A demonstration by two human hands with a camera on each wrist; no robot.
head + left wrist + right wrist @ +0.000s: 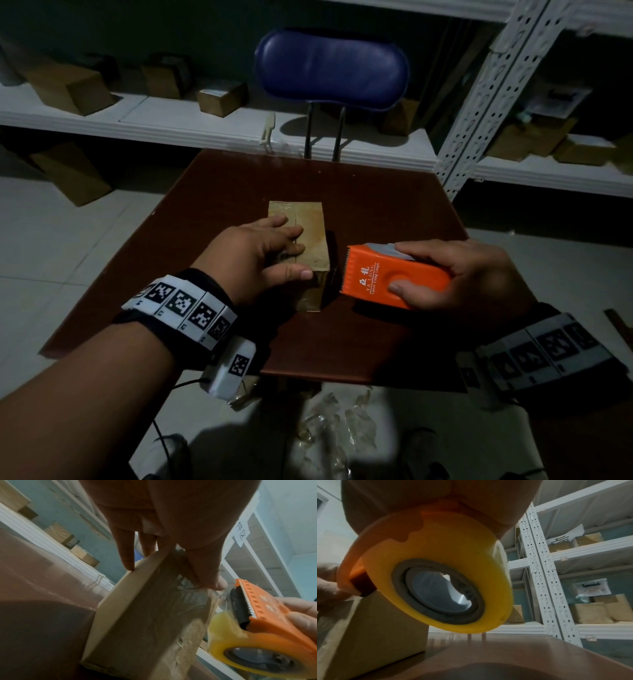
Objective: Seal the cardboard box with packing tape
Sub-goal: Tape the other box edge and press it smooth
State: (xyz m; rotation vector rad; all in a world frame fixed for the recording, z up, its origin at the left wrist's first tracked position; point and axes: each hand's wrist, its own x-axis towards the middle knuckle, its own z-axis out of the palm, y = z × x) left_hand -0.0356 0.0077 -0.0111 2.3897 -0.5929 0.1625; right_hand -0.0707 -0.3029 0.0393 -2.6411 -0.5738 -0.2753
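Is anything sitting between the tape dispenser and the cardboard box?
Nothing visible: the tape dispenser in the right hand sits just right of the cardboard box, which the left hand presses down.

Dark reddish-brown table (359, 342), the taped cardboard box (310, 236) resting near its middle

Box (310, 236) sits mid surface (376, 335), left hand (260, 253) flat on top blocking that side. Tape dispenser (394, 277) in right hand (469, 274) just beside box's right edge, gap there tight. Near strip of surface open, far edge too, though chair back (330, 68) stands behind it.
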